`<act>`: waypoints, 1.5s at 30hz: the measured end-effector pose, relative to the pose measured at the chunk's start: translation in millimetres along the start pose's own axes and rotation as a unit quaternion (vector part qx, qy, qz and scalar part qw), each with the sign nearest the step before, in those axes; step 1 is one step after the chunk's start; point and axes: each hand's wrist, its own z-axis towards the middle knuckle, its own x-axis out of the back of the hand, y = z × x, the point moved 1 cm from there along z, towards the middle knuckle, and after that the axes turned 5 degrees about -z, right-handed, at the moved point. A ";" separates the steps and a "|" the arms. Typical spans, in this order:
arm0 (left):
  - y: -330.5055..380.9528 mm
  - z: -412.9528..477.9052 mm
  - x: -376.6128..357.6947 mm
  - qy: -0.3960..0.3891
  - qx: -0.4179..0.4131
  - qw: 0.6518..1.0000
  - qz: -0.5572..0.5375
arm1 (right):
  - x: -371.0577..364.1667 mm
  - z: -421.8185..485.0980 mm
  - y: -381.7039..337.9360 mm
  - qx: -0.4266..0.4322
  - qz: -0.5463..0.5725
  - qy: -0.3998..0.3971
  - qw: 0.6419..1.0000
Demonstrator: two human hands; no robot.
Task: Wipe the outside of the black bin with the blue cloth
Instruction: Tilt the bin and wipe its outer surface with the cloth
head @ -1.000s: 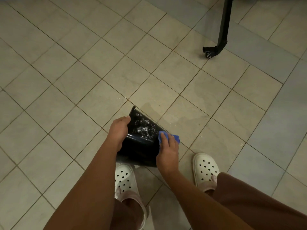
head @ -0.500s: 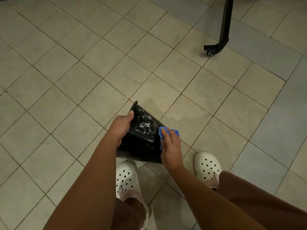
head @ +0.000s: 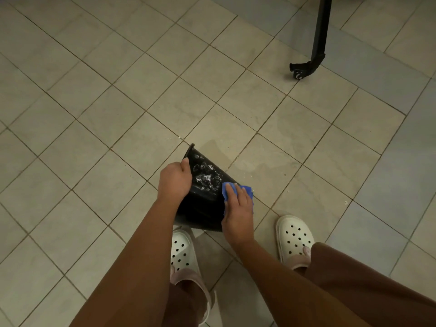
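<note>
While foam-flecked, black bin (head: pixel 203 204) against blue cloth (head: pixel 227 188)

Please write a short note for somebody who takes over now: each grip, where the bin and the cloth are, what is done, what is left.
Left grip, the left hand, holds the black bin by its left side, tilted, low over the tiled floor.
Right grip, the right hand, presses the blue cloth flat on the bin's right side.
Done: wiping is under way on the right side.
Left: white suds cover the upper wall. Wipe them off, then probably the sides not in view.
</note>
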 end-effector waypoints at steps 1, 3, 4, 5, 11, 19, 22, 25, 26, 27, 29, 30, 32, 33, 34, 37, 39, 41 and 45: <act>-4.1 -0.9 1.3 0.005 0.013 1.000 -0.022 | 2.0 6.2 2.6 0.013 -0.006 -0.014 1.000; -11.0 -2.4 3.3 0.013 0.040 0.997 -0.067 | 4.0 14.8 11.1 0.012 -0.008 -0.015 1.000; -13.5 -2.6 3.7 0.015 0.049 0.995 -0.082 | 3.4 15.8 15.3 -0.006 -0.003 -0.004 1.000; -15.1 -2.9 3.7 0.016 0.055 0.994 -0.094 | 3.5 14.2 17.3 -0.034 0.004 0.011 0.999; -20.5 1.1 3.7 0.001 0.063 0.992 -0.114 | -4.5 -20.2 -14.4 -0.031 -0.022 0.011 0.999; -25.9 -3.1 1.7 0.011 0.076 0.987 -0.141 | 11.5 31.3 11.0 0.014 -0.041 -0.054 0.998; -23.9 -0.7 1.3 0.014 0.070 0.988 -0.138 | 15.6 6.2 16.6 -0.085 -0.023 -0.029 0.996; -23.3 1.0 1.4 0.009 0.071 0.989 -0.130 | 3.3 -17.2 -0.9 -0.022 -0.053 -0.011 0.998; -24.1 0.2 1.8 0.007 0.071 0.990 -0.125 | -0.3 -16.6 -5.0 -0.006 -0.061 -0.012 0.998; -25.2 -0.9 2.4 0.005 0.070 0.990 -0.125 | 0.0 -11.5 -7.7 0.013 -0.067 -0.017 0.998; -27.3 -3.5 3.5 0.002 0.068 0.989 -0.131 | 5.2 6.6 -5.0 0.024 -0.064 -0.022 0.997; -28.0 -4.4 3.7 0.003 0.068 0.989 -0.132 | 7.4 14.8 0.4 0.010 -0.063 -0.033 0.997; -26.5 -4.4 3.2 0.005 0.067 0.989 -0.133 | 11.9 22.0 10.8 -0.043 -0.055 -0.054 0.996; -24.5 -4.2 2.5 0.003 0.065 0.989 -0.132 | 13.3 20.9 12.7 -0.075 -0.048 -0.053 0.995; -22.5 -4.1 2.0 0.000 0.061 0.990 -0.127 | 13.9 17.8 10.6 -0.098 -0.045 -0.048 0.993; -20.5 -2.2 1.0 -0.007 0.053 0.992 -0.115 | 9.0 3.7 -3.1 -0.079 -0.036 -0.039 0.995; -19.0 -1.5 3.8 -0.005 0.056 0.990 -0.127 | 11.2 5.2 -4.8 -0.025 -0.032 -0.025 0.999; -14.7 -1.9 6.9 0.006 0.044 0.989 -0.140 | 17.2 15.7 0.5 0.008 -0.041 -0.027 0.999; -5.0 -2.8 5.0 0.011 0.010 0.993 -0.116 | 19.2 27.4 13.3 -0.073 -0.015 -0.032 0.997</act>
